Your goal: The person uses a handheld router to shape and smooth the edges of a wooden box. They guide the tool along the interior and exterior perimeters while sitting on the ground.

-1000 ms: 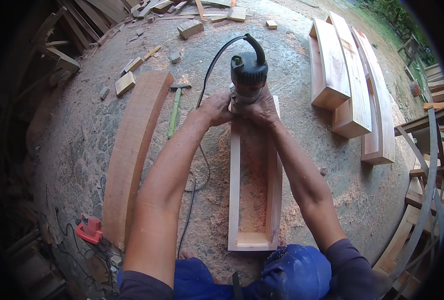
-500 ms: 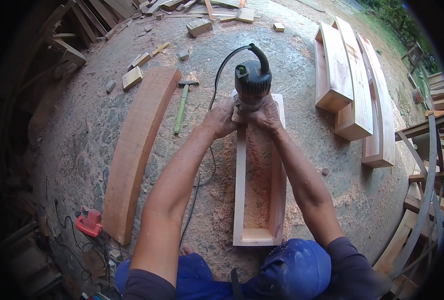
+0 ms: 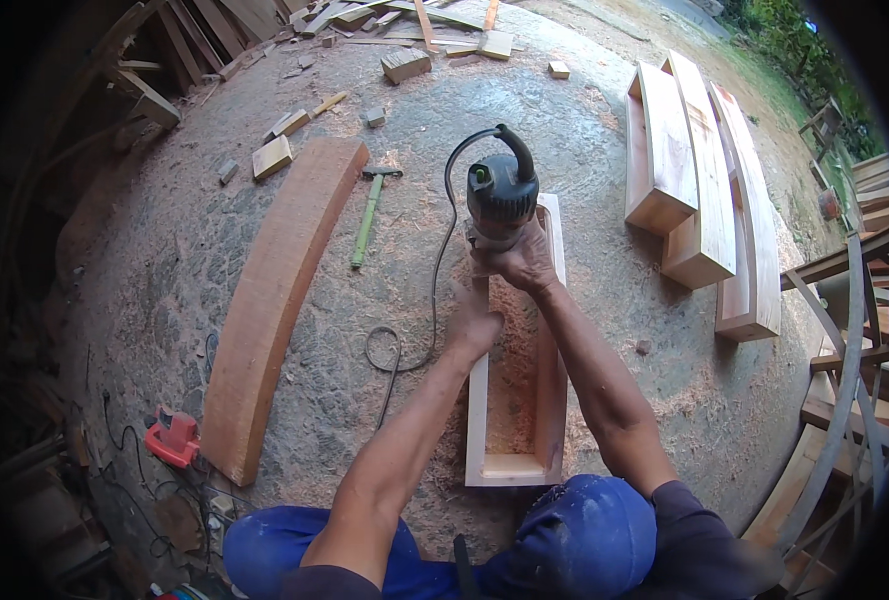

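A corded black trim router (image 3: 503, 190) stands upright on the left rail of a long rectangular wooden frame (image 3: 478, 425), toward its far end. My right hand (image 3: 523, 258) is wrapped round the router's lower body. Nearer to me, my left hand (image 3: 475, 322) is at the same rail, off the router. Motion smears its fingers, and I cannot tell how they are bent. The router's bit and base are mostly hidden by my right hand. Inside the frame lie wood shavings (image 3: 513, 400).
A thick curved plank (image 3: 280, 310) and a green-handled hammer (image 3: 370, 215) lie to the left. Beyond the plank's near end sits a red power tool (image 3: 173, 438). Finished-looking wooden boxes (image 3: 700, 190) stand at the right. The router's cord (image 3: 435, 300) loops across the dusty floor.
My left hand has let go of the router and come back toward me along the left rail. My right hand and the router have shifted slightly nearer.
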